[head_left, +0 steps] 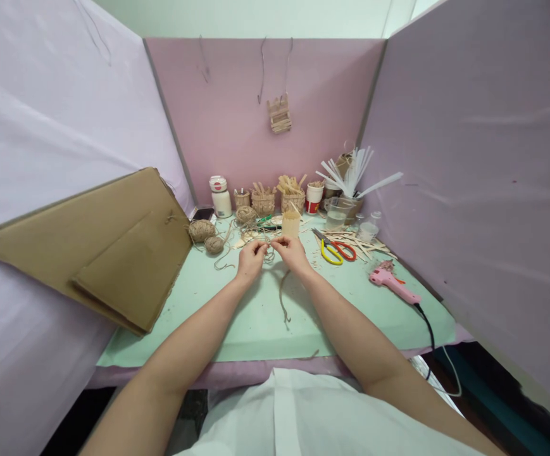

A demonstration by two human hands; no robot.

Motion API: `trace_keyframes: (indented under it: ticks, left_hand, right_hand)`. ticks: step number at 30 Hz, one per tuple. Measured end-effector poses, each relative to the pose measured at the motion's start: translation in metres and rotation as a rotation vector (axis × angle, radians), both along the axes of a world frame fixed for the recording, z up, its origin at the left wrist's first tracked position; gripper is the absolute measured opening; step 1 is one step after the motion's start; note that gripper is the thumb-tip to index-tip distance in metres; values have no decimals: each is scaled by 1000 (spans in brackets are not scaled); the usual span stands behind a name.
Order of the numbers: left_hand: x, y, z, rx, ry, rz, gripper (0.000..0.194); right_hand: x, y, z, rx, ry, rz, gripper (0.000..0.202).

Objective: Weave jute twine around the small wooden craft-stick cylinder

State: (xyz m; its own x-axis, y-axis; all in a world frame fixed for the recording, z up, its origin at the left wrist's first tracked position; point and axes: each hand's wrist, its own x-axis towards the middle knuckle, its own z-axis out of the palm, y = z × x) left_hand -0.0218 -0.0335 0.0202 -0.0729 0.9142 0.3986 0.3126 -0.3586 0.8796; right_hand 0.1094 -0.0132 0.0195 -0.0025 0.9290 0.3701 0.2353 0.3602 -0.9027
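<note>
My left hand (pixel 250 259) and my right hand (pixel 292 254) are close together above the middle of the table, fingertips almost meeting. Each is closed in a pinch on jute twine (pixel 281 296), whose loose end hangs below my right hand onto the green table cover. Loops of the twine show between and below the fingers. Just behind my right hand stands a small pale wooden cup-like piece (pixel 290 223). Twine balls (pixel 202 230) lie to the left of my left hand, with a loose tangle behind it.
Yellow-handled scissors (pixel 330 252) and red-handled scissors (pixel 345 250) lie right of my hands. A pink glue gun (pixel 394 284) with a black cord rests farther right. Cardboard (pixel 127 253) leans at left. A white bottle (pixel 221 201), stick-filled baskets (pixel 263 202) and a jug (pixel 337 214) line the back.
</note>
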Motion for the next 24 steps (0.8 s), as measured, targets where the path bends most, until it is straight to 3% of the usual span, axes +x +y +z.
trace_keyframes:
  ticks: [4, 10, 16, 24]
  left_hand:
    - [-1, 5, -2, -62, -20, -59, 15]
    - [-1, 10, -7, -121, -55, -132, 19]
    - [1, 4, -1, -102, -15, -127, 17]
    - [0, 4, -4, -90, 23, -79, 15]
  right_hand:
    - [3, 2, 1, -7, -8, -5, 14]
    - [-1, -4, 4, -219, 228, 73, 17]
    - [-3, -2, 2, -329, 413, 125, 18]
    - [-1, -7, 6, -316, 253, 134, 18]
